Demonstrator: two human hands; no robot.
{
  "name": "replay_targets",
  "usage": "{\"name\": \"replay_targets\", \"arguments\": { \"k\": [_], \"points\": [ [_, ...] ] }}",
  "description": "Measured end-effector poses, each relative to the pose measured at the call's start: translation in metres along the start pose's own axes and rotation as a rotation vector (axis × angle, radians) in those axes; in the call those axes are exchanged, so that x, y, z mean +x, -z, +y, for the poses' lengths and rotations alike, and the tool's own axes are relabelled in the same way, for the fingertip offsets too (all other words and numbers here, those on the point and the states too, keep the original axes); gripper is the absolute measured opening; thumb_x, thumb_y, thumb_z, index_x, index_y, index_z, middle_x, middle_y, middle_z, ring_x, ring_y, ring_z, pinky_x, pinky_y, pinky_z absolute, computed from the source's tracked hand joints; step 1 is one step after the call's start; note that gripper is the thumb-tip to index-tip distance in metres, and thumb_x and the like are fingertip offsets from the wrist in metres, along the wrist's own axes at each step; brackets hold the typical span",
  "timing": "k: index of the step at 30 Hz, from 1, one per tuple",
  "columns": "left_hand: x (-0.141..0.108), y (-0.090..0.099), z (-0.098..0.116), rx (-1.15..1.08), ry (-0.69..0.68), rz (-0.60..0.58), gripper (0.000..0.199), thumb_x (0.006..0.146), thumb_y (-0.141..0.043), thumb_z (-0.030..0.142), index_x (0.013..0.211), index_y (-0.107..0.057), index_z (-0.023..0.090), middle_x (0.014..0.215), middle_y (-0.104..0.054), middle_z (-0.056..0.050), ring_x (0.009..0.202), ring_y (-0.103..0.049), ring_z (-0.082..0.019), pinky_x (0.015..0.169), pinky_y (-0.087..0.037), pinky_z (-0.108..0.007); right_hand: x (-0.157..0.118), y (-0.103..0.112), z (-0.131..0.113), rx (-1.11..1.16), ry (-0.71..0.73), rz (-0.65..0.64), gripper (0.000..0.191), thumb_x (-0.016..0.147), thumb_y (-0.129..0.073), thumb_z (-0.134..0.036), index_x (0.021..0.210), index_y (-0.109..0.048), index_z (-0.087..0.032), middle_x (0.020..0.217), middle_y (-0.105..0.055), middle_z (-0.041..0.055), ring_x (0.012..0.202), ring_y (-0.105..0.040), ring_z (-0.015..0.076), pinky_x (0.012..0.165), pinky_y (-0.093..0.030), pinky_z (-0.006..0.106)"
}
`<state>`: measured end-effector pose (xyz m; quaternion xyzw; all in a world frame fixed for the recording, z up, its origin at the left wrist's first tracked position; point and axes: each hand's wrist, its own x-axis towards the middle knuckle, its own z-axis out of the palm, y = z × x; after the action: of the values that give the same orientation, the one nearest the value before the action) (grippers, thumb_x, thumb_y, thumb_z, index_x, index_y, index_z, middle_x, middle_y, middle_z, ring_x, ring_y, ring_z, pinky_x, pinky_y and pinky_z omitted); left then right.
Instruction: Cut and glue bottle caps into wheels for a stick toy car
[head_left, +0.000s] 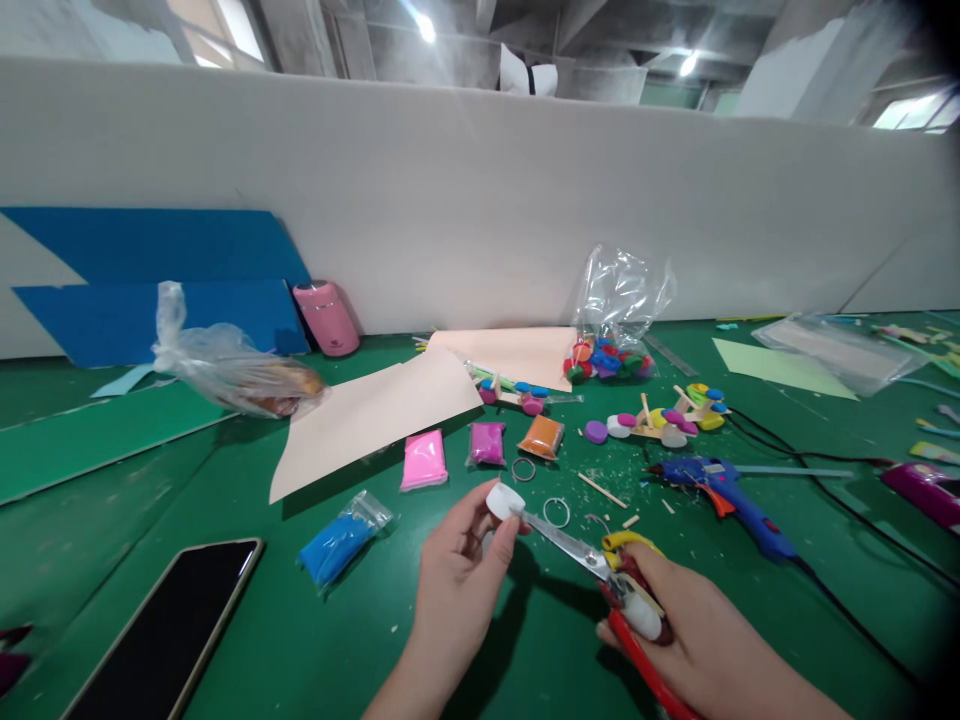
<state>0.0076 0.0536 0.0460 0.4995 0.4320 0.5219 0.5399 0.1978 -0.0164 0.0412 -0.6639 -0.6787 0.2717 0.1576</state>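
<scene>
The left hand (469, 560) pinched a white disc (505, 499) between thumb and fingers, well in from the far edge of the bench (330, 640); the right hand (697, 610) curled its fingers around scissors (589, 558). Apparent step: trimming, calling for careful blade control.

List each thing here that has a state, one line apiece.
White piece, pinched in the left hand
Scissors, gripped in the right hand, blade tip at the white piece
Phone, face up, screen dark
Pink flask, standing
Plastic bag at left, neck bunched
Glue gun, lying on its side
Light pink packet, lying flat
Ceiling lights, lit
</scene>
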Motion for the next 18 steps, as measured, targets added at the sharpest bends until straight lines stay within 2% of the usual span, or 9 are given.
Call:
{"name": "replay_targets", "arguments": {
  "k": [5, 12, 18],
  "points": [
    [-0.0005, 0.0016, 0.0013, 0.059, -0.049, -0.041, 0.025, 0.070, -0.061, 0.023, 0.094, -0.062, 0.016, 0.073, -0.067, -0.001, 0.068, -0.063, -0.014, 0.060, -0.050, -0.020, -0.0008, 0.0015, -0.0045, -0.004, -0.018, -0.004, 0.020, 0.071, -0.056, -0.036, 0.076, -0.042, -0.024, 0.066, -0.057, -0.0018, 0.054, -0.051, 0.0147, 0.047, -0.038, 0.023],
    [-0.0008, 0.0013, 0.0005, 0.123, -0.094, -0.088, 0.025, 0.073, -0.057, 0.021, 0.098, -0.060, 0.017, 0.081, -0.067, -0.001, 0.070, -0.062, -0.013, 0.065, -0.050, -0.021, -0.0010, 0.0025, -0.0045, 0.002, -0.008, -0.018, 0.021, 0.071, -0.055, -0.039, 0.076, -0.042, -0.024, 0.067, -0.057, -0.0020, 0.053, -0.050, 0.0144, 0.047, -0.037, 0.022],
    [-0.0011, 0.0006, 0.0011, 0.018, -0.048, -0.094, 0.022, 0.072, -0.059, 0.018, 0.094, -0.060, 0.019, 0.080, -0.066, 0.001, 0.071, -0.062, -0.011, 0.067, -0.049, -0.018, -0.0006, 0.0048, -0.0049, -0.054, -0.062, -0.070, 0.024, 0.069, -0.057, -0.041, 0.071, -0.041, -0.023, 0.063, -0.056, -0.0026, 0.051, -0.047, 0.0147, 0.046, -0.032, 0.023]
  ]
}}
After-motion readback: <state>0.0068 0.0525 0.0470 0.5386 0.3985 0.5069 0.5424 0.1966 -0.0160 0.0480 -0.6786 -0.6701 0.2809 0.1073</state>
